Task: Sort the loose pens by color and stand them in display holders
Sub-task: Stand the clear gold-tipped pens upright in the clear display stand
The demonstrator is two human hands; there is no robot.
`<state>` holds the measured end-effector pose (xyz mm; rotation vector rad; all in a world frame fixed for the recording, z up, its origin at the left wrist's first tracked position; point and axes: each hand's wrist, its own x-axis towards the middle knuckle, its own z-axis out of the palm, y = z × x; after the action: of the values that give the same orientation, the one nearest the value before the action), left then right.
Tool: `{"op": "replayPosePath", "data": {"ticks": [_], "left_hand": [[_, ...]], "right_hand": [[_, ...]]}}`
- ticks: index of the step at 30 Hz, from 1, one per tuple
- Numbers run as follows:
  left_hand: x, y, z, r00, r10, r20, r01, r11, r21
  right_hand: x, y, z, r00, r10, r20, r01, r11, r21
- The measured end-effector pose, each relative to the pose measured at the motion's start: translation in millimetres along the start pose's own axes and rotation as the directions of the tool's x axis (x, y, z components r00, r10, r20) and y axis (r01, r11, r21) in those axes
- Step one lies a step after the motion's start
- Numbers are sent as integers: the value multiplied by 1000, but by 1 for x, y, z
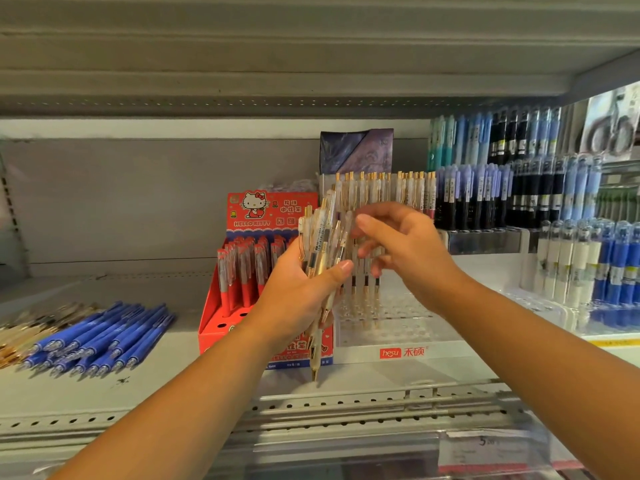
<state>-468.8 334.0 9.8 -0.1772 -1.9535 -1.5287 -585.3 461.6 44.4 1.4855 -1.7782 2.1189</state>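
Observation:
My left hand (301, 292) grips a bundle of several clear-and-gold pens (320, 247), tips pointing down over the shelf. My right hand (405, 247) is just right of the bundle, its thumb and fingers pinching the top of one pen in it. Behind them stands a clear holder (408, 327) labelled hesu, with gold pens upright in its back rows. A pile of loose blue pens (104, 337) lies at the left of the shelf, with loose gold pens (24, 327) beside it at the far left.
A red Hello Kitty display box (270, 220) of red pens stands left of the clear holder. Tiered racks of blue, black and white pens (519, 188) fill the right side. The shelf's perforated front edge (311, 407) runs below my arms.

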Motion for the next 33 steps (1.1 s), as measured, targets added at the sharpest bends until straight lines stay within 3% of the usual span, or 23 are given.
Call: {"op": "replayPosePath", "data": {"ticks": [10,15,20,24,29,33], "left_hand": [[1,-2,1,1000,17,-22,-15,998,65],[2,-3,1,997,-77,-28,76,995,-63],[4,-5,-1,995,-90,-33,87,991,-101],[4,-7,-2,996,-87,-16,85,993,-86],[4,-6,-1,997,-81,9,82,992,-98],[2,-4,0,998,-64,17,66,991,-114]], "right_hand": [[-3,0,13,978,210,-6,-201,945,258],[1,4,3,959,272,-80,-224,898,378],[12,5,-18,942,207,-263,-134,954,270],[15,17,-35,915,106,-388,-91,994,57],[12,30,-39,931,6,-364,-52,992,-116],[13,34,-39,956,39,-290,-88,984,-157]]}}
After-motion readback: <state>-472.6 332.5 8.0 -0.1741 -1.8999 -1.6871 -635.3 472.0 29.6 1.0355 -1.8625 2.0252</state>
